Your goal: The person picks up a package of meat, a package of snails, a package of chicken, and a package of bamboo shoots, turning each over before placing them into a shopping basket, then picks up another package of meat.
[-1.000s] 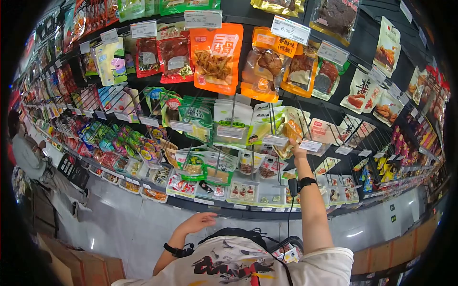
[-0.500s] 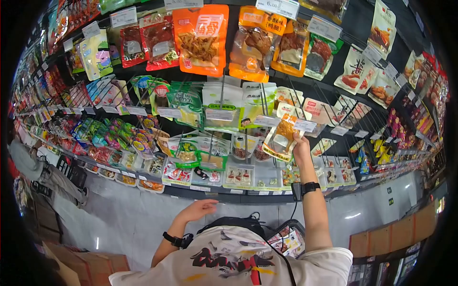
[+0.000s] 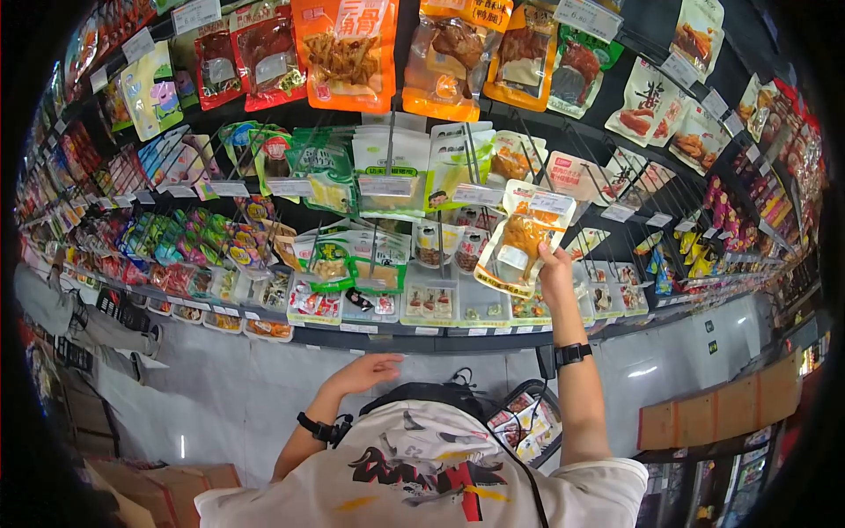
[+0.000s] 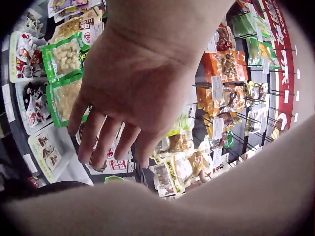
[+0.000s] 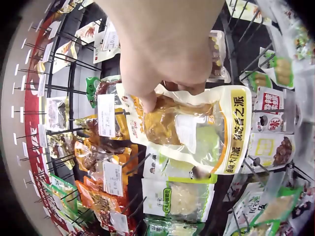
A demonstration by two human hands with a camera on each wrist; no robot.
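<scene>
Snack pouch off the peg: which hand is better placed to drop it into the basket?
Right. The right hand already pinches the snack pouch at its edge, in front of the pegs. The left hand hangs open and low near the basket, holding nothing; it could only steady it.

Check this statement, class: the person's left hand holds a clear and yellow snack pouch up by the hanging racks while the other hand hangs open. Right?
Not quite. The right hand has the grip on the snack pouch, as the head view shows; the left hand is the open one.
</scene>
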